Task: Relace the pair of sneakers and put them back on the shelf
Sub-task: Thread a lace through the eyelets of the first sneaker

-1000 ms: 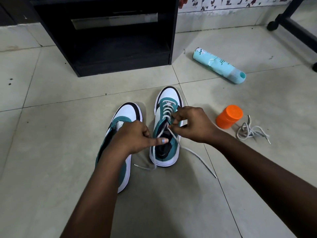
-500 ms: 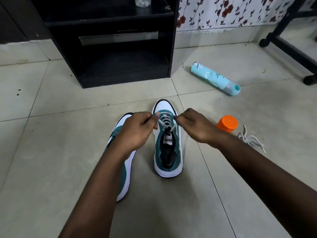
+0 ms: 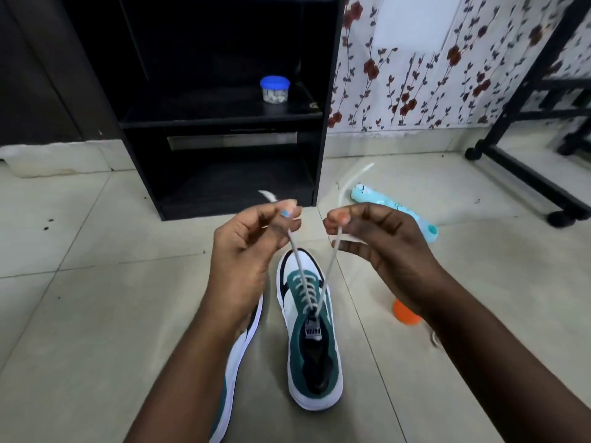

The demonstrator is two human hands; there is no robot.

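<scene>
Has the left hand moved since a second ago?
Yes. The left hand has risen off the laced sneaker, pulling a lace end up; it now sits beyond the toe, toward the black shelf unit.

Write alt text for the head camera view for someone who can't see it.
Two hands, left hand and right hand, each pinch one end of a white lace and pull it up from a teal and white sneaker on a tiled floor. The second sneaker lies beside it, and a black shelf unit stands behind.
</scene>
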